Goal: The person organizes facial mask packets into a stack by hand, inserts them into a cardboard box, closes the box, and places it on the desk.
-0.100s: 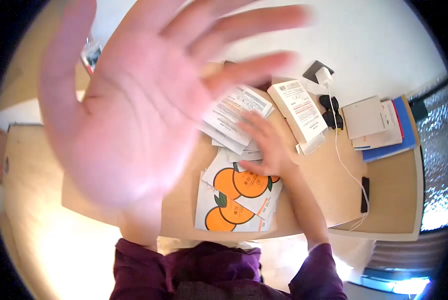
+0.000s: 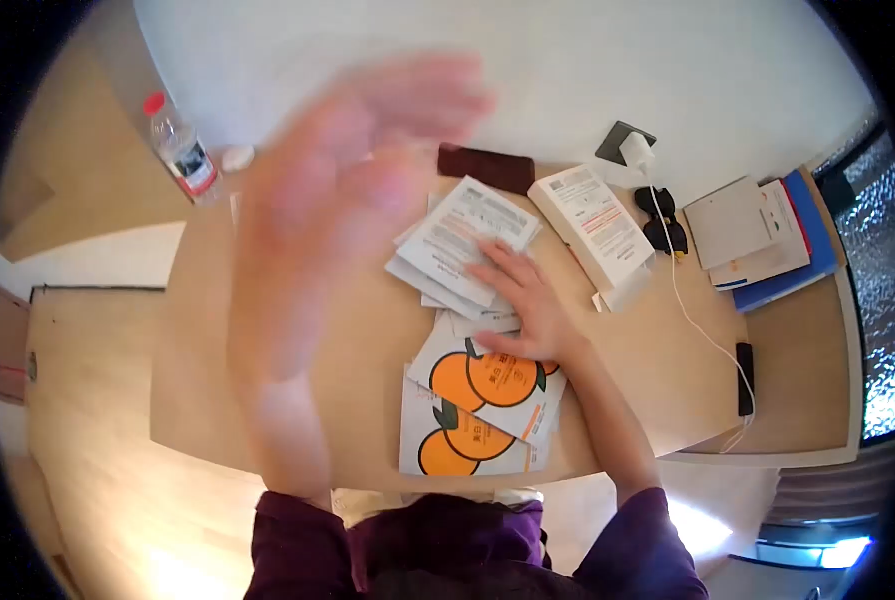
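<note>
Raised over the left of the desk, my left hand (image 2: 353,165) is blurred by motion; its fingers stretch out to the right and nothing shows in it. My right hand (image 2: 530,308) lies flat with fingers spread on a stack of white printed packets (image 2: 468,235), its fingertips on the top one. Below it, two white sachets with orange fruit pictures overlap: the upper sachet (image 2: 498,385) is tilted across the lower sachet (image 2: 448,452). My right wrist and thumb are over the upper sachet's edge.
A white printed box (image 2: 596,222) lies right of the stack, with a dark phone-like slab (image 2: 486,168) behind. Sunglasses (image 2: 660,220), a charger (image 2: 636,150) with white cable, papers and a blue folder (image 2: 790,285) are at right. A red-capped bottle (image 2: 183,150) stands far left.
My left hand has drawn back from close before the camera and turned, baring the bottle and dark slab. My right hand stays on the packets; the view has shifted slightly.
</note>
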Demonstrator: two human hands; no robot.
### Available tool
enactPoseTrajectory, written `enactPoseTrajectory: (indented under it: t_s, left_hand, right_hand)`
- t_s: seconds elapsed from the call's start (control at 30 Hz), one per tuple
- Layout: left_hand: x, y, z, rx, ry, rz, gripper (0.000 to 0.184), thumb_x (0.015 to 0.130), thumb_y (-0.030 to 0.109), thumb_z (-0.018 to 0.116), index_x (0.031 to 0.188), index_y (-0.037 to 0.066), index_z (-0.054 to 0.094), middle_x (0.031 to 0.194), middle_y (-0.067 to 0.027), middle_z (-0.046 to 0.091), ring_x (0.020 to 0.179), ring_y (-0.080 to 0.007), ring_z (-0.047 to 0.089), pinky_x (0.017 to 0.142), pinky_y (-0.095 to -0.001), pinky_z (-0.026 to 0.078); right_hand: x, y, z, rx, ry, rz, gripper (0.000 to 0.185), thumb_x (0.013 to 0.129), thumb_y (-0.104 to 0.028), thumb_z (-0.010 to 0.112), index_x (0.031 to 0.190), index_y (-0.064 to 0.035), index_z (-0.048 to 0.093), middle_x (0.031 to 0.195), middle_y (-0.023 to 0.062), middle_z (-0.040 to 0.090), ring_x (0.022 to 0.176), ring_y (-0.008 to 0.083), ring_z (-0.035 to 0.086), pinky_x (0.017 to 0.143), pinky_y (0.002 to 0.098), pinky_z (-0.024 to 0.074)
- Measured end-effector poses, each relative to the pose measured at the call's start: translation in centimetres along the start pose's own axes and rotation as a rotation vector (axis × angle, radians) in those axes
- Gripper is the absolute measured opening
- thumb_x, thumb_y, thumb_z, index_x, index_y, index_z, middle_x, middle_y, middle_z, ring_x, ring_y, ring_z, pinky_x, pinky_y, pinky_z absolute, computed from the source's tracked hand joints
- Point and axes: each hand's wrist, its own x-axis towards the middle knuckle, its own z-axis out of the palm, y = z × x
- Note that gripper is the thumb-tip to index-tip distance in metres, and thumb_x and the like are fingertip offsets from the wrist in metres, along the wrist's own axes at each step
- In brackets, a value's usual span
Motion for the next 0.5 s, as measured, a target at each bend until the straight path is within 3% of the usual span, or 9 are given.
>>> enactPoseTrajectory:
  t_s: [0.1,0.2,0.27,0.33,0.4,0.5]
  left_hand:
    - [-0.8,1.0,4.6,0.548,-0.118,-0.118,0.072,0.080,0.026,0.070,0.141,0.004,0.039,0.141,-0.0177,0.044,0.128,-0.0298,0.044,0.105,-0.0400,0.036]
    - [-1.0,-1.5,7.8,0.661,-0.314,-0.083,0.075,0.082,0.036,0.069,0.142,0.007,0.036,0.142,-0.0224,0.038,0.131,-0.0374,0.037,0.107,-0.0444,0.034]
    - [0.3,-4.1,9.5,0.495,-0.488,-0.022,0.078,0.081,0.039,0.070,0.142,0.007,0.036,0.146,-0.0231,0.033,0.136,-0.0380,0.029,0.111,-0.0439,0.028]
    - [0.7,-8.9,10.9,0.214,-0.488,-0.136,0.079,0.080,0.044,0.068,0.143,0.007,0.036,0.147,-0.0213,0.032,0.140,-0.0368,0.023,0.112,-0.0462,0.023]
    - [-1.8,-18.0,13.0,0.567,-0.309,-0.303,0.081,0.077,0.049,0.068,0.141,0.009,0.039,0.150,-0.0178,0.030,0.140,-0.0363,0.021,0.112,-0.0513,0.018]
    - [-4.0,-17.4,12.5,0.780,-0.242,-0.211,0.076,0.074,0.042,0.070,0.139,0.011,0.043,0.150,-0.0174,0.030,0.140,-0.0363,0.022,0.111,-0.0544,0.017]
  right_hand:
    - [-2.1,1.6,-4.3,-0.113,-0.079,0.013,0.075,0.073,-0.047,0.068,0.138,-0.0148,0.046,0.151,0.0136,0.030,0.141,0.0339,0.024,0.113,0.0474,0.0196]
    - [-2.5,2.3,-3.9,-0.096,-0.038,-0.021,0.075,0.074,-0.046,0.066,0.138,-0.0129,0.046,0.147,0.0169,0.034,0.138,0.0365,0.028,0.112,0.0480,0.0213]
    - [-3.5,4.4,-3.0,0.066,0.048,-0.031,0.068,0.075,-0.039,0.066,0.135,-0.0098,0.048,0.143,0.0189,0.038,0.133,0.0381,0.034,0.109,0.0477,0.0259]
    - [-3.9,4.8,-3.0,0.154,0.190,0.004,0.061,0.076,-0.029,0.065,0.131,-0.0067,0.049,0.136,0.0200,0.042,0.126,0.0390,0.039,0.106,0.0468,0.0308]
    - [-3.7,4.5,-3.3,0.166,0.379,0.082,0.053,0.076,-0.017,0.064,0.126,-0.0039,0.050,0.129,0.0203,0.046,0.119,0.0391,0.045,0.101,0.0451,0.0360]
    - [-4.4,5.5,-2.7,0.358,0.503,0.329,0.050,0.077,-0.001,0.059,0.126,-0.0047,0.048,0.125,0.0172,0.046,0.118,0.0321,0.048,0.102,0.0407,0.0383]
